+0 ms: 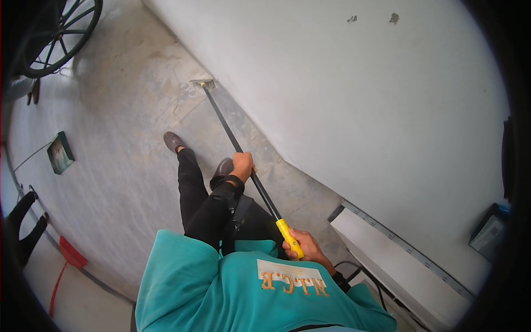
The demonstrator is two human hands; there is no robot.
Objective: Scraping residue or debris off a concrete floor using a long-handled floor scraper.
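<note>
A long-handled floor scraper (223, 120) slants across the middle, with a dark pole and a yellow hand grip (290, 239). My left hand (242, 166) is closed round the pole about midway down its length. Lower down, my right hand (305, 246) is wrapped round the yellow grip near my body. The scraper's flat, wide head (203, 83) rests on the grey concrete floor (127, 166), close to the foot of the white wall (343, 99). Its blade edge is too small to make out. My shoes stand on the floor left of the pole.
A spoked wheel (62, 34) stands at the far left, with a person's foot near it. A green tray-like thing (60, 152) with a thin rod and a red dustpan (72, 252) lie at left, near another person's legs (27, 224). A white ledge (398, 257) runs along the right.
</note>
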